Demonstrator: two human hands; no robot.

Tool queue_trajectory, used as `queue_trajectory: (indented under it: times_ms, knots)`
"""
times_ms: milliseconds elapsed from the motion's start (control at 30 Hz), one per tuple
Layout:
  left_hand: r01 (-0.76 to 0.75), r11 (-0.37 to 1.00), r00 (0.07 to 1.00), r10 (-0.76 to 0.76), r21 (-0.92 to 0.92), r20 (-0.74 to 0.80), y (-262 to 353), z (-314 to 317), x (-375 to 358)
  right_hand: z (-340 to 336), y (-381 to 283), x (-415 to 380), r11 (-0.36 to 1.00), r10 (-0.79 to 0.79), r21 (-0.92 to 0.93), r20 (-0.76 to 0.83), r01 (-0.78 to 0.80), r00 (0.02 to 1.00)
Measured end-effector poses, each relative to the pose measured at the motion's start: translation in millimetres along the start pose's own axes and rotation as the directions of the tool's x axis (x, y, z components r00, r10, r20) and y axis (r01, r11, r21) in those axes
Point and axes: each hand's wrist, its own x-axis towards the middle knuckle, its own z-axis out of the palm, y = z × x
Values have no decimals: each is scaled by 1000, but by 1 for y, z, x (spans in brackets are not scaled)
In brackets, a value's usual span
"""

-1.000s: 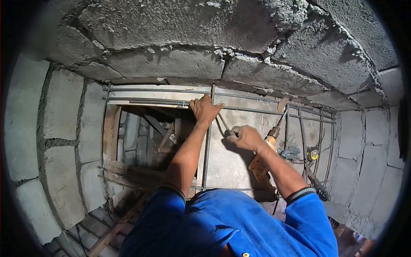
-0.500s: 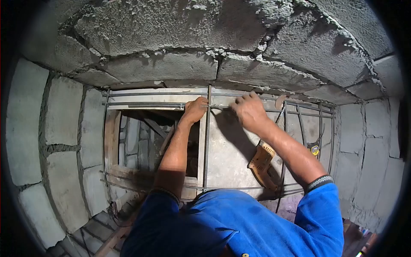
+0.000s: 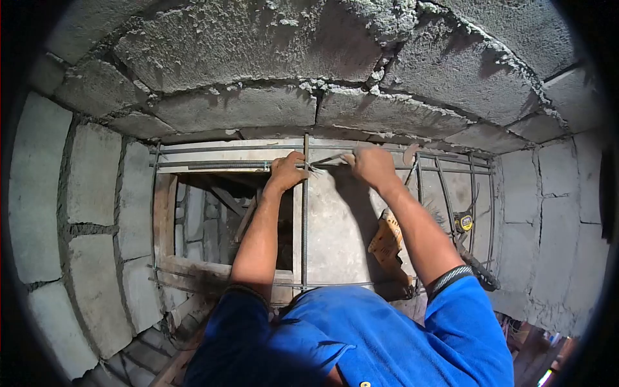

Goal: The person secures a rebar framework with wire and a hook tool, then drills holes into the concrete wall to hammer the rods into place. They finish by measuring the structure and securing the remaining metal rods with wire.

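Note:
My left hand (image 3: 287, 172) is closed around the long horizontal rebar (image 3: 216, 166), just left of where a crosswise rebar (image 3: 305, 219) passes over it. Loose ends of thin tie wire (image 3: 314, 169) stick out at this crossing. My right hand (image 3: 374, 166) is closed on a thin dark tying hook (image 3: 332, 158), whose tip points left at the wire. Most of its handle is hidden in my fingers. Beneath my right forearm lies a yellow power tool (image 3: 387, 245) on the pale board (image 3: 338, 238).
A yellow and black tape measure (image 3: 463, 222) lies at right among more crosswise bars (image 3: 445, 187). Left of the board is a wood-framed opening (image 3: 166, 213). Concrete block walls (image 3: 97, 174) enclose the left, right and far sides.
My right hand has drawn slightly back, and the tying hook now shows between it and the crossing. My left hand stays at the rebar. The view has shifted a little.

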Motion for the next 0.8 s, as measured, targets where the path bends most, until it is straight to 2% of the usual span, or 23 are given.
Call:
queue_trajectory:
  times_ms: [67,100,133,167,200,267,333,400,467,533,567,600,667,733,800]
  knots:
    - [19,998,994,-13,-57,106,0,0,-3,32,9,-23,968,221,130,-33,-215,975]
    - [2,1000,996,-5,28,91,3,0,-5,46,13,-30,968,221,130,-34,-215,975]
    - [-1,999,995,-2,32,96,3,2,-5,57,16,-37,948,240,225,-44,-225,970]
    - [-17,997,999,13,77,47,5,5,-5,67,21,-44,918,267,319,-53,-237,962]
    - [-38,992,999,38,119,1,9,9,-4,63,23,-42,913,284,321,-58,-252,957]
    - [-34,981,993,54,189,-103,16,15,-6,42,20,-36,816,43,556,207,-154,977]
    - [-49,967,989,81,251,-120,24,15,-9,25,-12,-39,952,139,246,180,-181,974]
    - [-48,964,987,86,263,-135,21,20,-7,36,-17,-59,916,187,350,66,-198,980]
    - [-54,953,980,108,298,-168,21,23,-7,85,-16,-74,734,344,602,70,-315,936]
    - [-94,958,972,148,271,-185,16,26,-13,91,-26,-84,515,352,760,235,-397,906]
    - [-83,942,972,148,324,-182,18,27,-12,93,-36,-83,659,364,707,-1,-257,931]
    - [-66,924,971,146,376,-188,22,27,-12,80,-40,-82,779,207,627,-266,6,941]
    - [-35,936,980,102,349,-174,20,29,-11,67,-36,-76,809,94,511,-599,289,795]
    - [-9,947,985,64,321,-161,20,31,-8,40,-23,-89,814,56,471,-646,340,762]
    - [-51,957,960,127,287,-251,20,37,-5,38,27,-131,865,144,471,-560,171,816]
